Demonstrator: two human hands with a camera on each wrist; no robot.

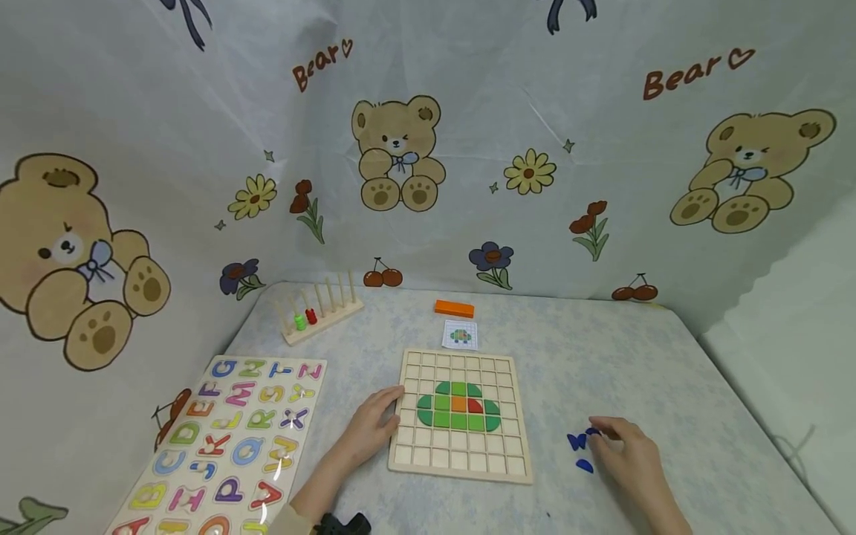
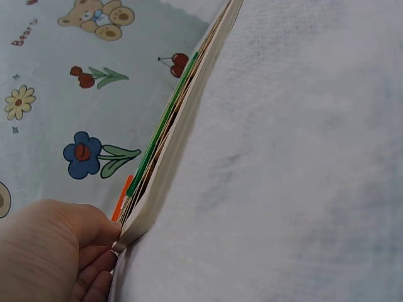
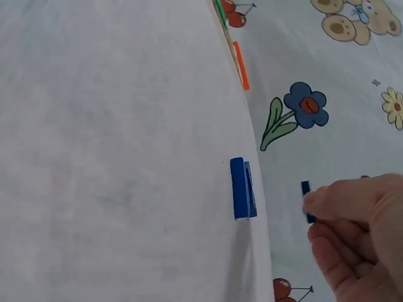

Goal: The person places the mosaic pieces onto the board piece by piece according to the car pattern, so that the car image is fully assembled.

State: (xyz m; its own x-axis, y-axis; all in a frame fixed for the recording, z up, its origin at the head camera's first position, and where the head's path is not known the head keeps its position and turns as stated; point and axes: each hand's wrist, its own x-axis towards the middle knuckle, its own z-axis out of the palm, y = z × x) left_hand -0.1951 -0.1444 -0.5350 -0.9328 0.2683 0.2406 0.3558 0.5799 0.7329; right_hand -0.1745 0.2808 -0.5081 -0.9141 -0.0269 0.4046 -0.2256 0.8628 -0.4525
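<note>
A square wooden grid board (image 1: 461, 455) lies flat, a green pattern with orange and red tiles (image 1: 458, 406) in its middle. My left hand (image 1: 366, 429) rests at the board's left edge, thumb and fingertips touching it; the left wrist view shows these fingers (image 2: 94, 228) against the board's side (image 2: 165, 160). To the right of the board, my right hand (image 1: 627, 449) pinches a small blue piece (image 3: 306, 187) between thumb and forefinger. Beside those fingertips lie a blue butterfly-shaped piece (image 1: 576, 442) and a blue half-round piece (image 1: 585, 466).
A letter board (image 1: 224, 446) covers the left side of the table. Behind it stands a wooden peg rack (image 1: 325, 319) with green and red beads. A pattern card (image 1: 460, 335) and an orange block (image 1: 454, 308) lie beyond the grid board. A bear-print cloth (image 1: 468, 238) hangs behind.
</note>
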